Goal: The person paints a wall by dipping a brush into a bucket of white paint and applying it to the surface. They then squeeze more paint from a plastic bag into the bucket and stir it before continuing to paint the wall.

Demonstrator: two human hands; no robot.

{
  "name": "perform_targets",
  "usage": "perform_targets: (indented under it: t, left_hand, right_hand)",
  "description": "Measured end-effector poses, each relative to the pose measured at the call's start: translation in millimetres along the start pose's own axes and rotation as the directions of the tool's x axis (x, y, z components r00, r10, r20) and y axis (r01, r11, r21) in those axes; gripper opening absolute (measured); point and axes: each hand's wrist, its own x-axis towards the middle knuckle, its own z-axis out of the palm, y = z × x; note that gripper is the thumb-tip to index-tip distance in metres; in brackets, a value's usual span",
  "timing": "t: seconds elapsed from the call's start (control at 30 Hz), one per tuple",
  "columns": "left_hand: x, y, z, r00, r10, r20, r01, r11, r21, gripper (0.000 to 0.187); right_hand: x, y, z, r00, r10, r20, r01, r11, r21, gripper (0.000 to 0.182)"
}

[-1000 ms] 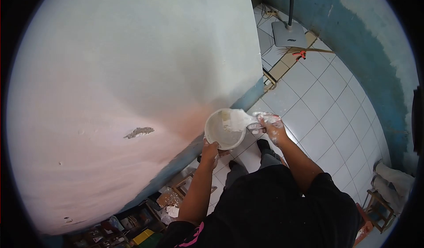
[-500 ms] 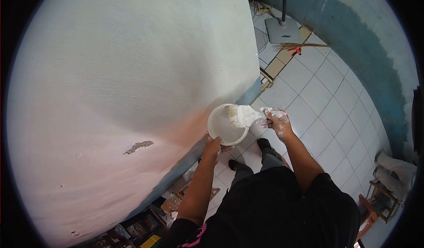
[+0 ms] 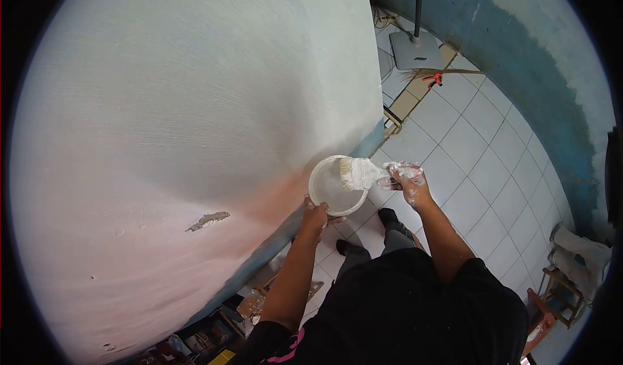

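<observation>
My left hand (image 3: pixel 316 217) grips the near rim of a round white bucket (image 3: pixel 314 182), its thumb over the edge and fingers underneath. Whitish liquid shows inside, though its depth is hard to make out. My right hand (image 3: pixel 409 184), smeared with white paint, is closed round the handle of a wide paintbrush (image 3: pixel 365 173). The brush is coated in white, and its pale yellowish bristles lie over the bucket's right side, level with the opening. Close by on the left stands a wall (image 3: pixel 195 105), whitish above and pinkish lower down, with a chipped patch (image 3: pixel 207 221).
A stand fan's base (image 3: pixel 416 52) sits on the tiled floor (image 3: pixel 467 144), near a broom (image 3: pixel 448 72) and an orange-red clamp-like tool (image 3: pixel 433 80). A blue wall (image 3: pixel 538 60) curves along the right. Wooden stool (image 3: pixel 562 293) at lower right; assorted items lie at lower left.
The view has shifted slightly, so the wall's chipped patch and the bucket appear a little further right and lower. Both hands keep their holds, with the brush still over the bucket.
</observation>
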Motion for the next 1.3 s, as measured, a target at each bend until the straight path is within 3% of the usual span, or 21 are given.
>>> perform_targets:
  t: [0.07, 0.17, 0.27, 0.4, 0.5, 0.6, 0.73, 0.83, 0.93, 1.03, 1.13, 1.23, 1.3]
  left_hand:
    - [1.7, -0.8, -0.1, 1.0, 0.001, -0.016, -0.001, 1.0, 0.015, 0.041]
    - [3.2, -1.5, 0.8, 0.999, 0.022, -0.03, -0.021, 0.999, 0.04, 0.041]
    - [3.9, 1.8, 4.1, 0.998, 0.047, -0.037, -0.044, 0.995, 0.088, 0.041]
    - [3.0, 2.3, 5.9, 0.997, 0.058, -0.049, -0.052, 0.991, 0.121, 0.041]
    - [5.6, 2.0, 7.8, 0.996, 0.084, -0.038, -0.078, 0.988, 0.132, 0.042]
    - [7.4, 3.0, 9.9, 0.998, 0.055, -0.035, -0.05, 0.99, 0.133, 0.044]
    - [6.9, 4.1, 14.7, 0.998, 0.032, -0.056, -0.026, 0.994, 0.103, 0.046]
    - [5.9, 4.8, 16.2, 0.999, 0.033, -0.039, -0.029, 0.993, 0.11, 0.047]
    - [7.3, 7.0, 17.0, 0.999, 0.006, -0.033, -0.004, 0.998, 0.067, 0.049]
    - [7.6, 9.9, 16.7, 1.0, -0.027, 0.01, 0.026, 0.995, 0.101, 0.068]
    - [4.9, 11.6, 25.1, 1.0, 0.012, -0.011, -0.011, 0.992, 0.128, 0.067]
    - [11.9, 8.0, 24.3, 0.999, 0.052, -0.01, -0.05, 0.99, 0.134, 0.046]
    - [11.8, 9.9, 23.8, 0.999, 0.049, 0.022, -0.051, 0.992, 0.112, 0.046]
  right_hand:
    - [-0.4, -4.0, 0.0, 0.998, 0.039, 0.04, -0.041, 0.997, 0.059, 0.027]
    - [3.7, 4.4, -1.3, 0.998, -0.06, -0.025, 0.056, 0.99, -0.132, 0.026]
    - [-7.6, -25.5, 7.5, 0.974, -0.122, 0.191, 0.143, 0.984, -0.104, 0.023]
    - [-4.0, -32.0, 6.3, 0.949, -0.125, 0.29, 0.229, 0.904, -0.36, 0.025]
    - [-7.9, -41.0, 11.8, 0.799, -0.326, 0.505, 0.589, 0.595, -0.547, 0.026]
    - [-22.2, -72.5, 30.3, 0.832, -0.15, 0.533, 0.522, 0.535, -0.664, 0.03]
    - [-14.3, -61.4, 28.3, 0.789, -0.136, 0.599, 0.568, 0.535, -0.625, 0.032]
    - [-17.4, -77.3, 31.9, 0.847, 0.016, 0.531, 0.467, 0.455, -0.759, 0.027]
    - [-18.6, -82.2, 24.8, 0.852, -0.037, 0.522, 0.437, 0.6, -0.671, 0.027]
    - [-11.2, -65.5, 20.8, 0.911, -0.084, 0.403, 0.248, 0.894, -0.373, 0.025]
    - [-6.7, -63.3, 9.0, 0.889, -0.086, 0.449, 0.301, 0.849, -0.434, 0.023]
    - [-5.4, -54.6, 5.6, 0.916, -0.13, 0.379, 0.292, 0.864, -0.41, 0.022]
    - [2.3, -46.1, 0.9, 0.95, -0.132, 0.284, 0.2, 0.953, -0.226, 0.022]
